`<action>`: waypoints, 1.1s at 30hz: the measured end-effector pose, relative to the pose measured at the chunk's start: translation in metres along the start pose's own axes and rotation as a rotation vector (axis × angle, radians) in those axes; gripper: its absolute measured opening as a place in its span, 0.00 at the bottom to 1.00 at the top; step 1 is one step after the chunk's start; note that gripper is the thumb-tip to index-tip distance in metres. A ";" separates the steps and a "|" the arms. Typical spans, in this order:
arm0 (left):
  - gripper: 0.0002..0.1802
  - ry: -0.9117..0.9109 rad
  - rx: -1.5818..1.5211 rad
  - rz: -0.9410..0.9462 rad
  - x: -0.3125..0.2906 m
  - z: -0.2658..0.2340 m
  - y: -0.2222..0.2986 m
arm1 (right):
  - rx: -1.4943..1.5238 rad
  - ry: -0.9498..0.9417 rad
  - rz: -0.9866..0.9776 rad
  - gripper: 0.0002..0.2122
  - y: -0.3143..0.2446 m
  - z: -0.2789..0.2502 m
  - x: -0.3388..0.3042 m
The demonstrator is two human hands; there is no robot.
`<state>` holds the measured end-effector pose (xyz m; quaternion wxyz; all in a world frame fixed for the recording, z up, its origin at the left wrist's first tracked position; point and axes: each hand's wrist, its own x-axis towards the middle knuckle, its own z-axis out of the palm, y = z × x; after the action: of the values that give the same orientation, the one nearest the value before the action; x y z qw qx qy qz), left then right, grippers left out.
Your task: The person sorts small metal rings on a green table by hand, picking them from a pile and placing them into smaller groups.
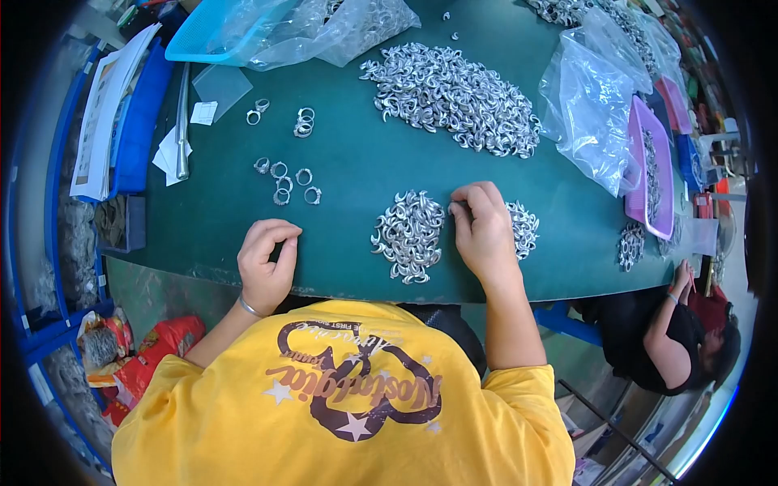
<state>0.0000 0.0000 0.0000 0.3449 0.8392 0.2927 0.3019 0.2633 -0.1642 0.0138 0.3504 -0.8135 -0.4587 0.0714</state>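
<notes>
My right hand (484,231) is closed in a pinch at the right edge of a small heap of curved silver metal pieces (408,236). One small silver piece (450,209) shows at its fingertips. Partly hidden behind that hand lies another small heap of silver pieces (523,229). My left hand (269,259), with a bracelet at the wrist, rests by the table's near edge. Its fingers are bent and the thumb stands apart, with nothing visible between them. Beyond it several silver rings (304,176) lie in loose groups on the green table (340,194).
A large pile of silver pieces (454,97) covers the table's far middle. Clear plastic bags (596,113) and a pink basket (638,162) stand at the right. At the far left are a light-blue basket (215,40) and a metal bar (183,121). Another person (664,340) sits at the right.
</notes>
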 end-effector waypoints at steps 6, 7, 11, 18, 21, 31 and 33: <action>0.05 -0.001 -0.026 -0.028 -0.007 0.008 0.005 | -0.141 -0.032 -0.073 0.05 0.003 -0.005 -0.005; 0.05 0.003 -0.030 -0.037 -0.007 0.007 0.005 | -0.141 -0.024 -0.068 0.05 0.002 -0.005 -0.004; 0.05 0.006 -0.016 -0.009 -0.005 0.005 0.003 | 0.077 -0.038 0.000 0.03 -0.013 -0.010 -0.005; 0.05 0.015 -0.014 -0.032 -0.001 0.001 0.002 | -0.113 0.085 -0.256 0.17 -0.004 0.000 0.031; 0.05 0.020 -0.018 -0.024 0.001 0.000 0.001 | -0.251 0.138 -0.267 0.18 0.018 0.008 0.054; 0.05 0.024 -0.007 -0.036 -0.001 0.000 0.000 | -0.106 -0.056 -0.266 0.18 0.028 -0.009 0.045; 0.05 0.020 -0.019 -0.041 -0.001 0.001 0.001 | -0.078 0.032 -0.188 0.17 0.031 -0.011 0.041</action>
<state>-0.0002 -0.0017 -0.0002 0.3563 0.8265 0.3105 0.3058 0.3127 -0.1470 0.0109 0.3309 -0.7810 -0.5297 0.0072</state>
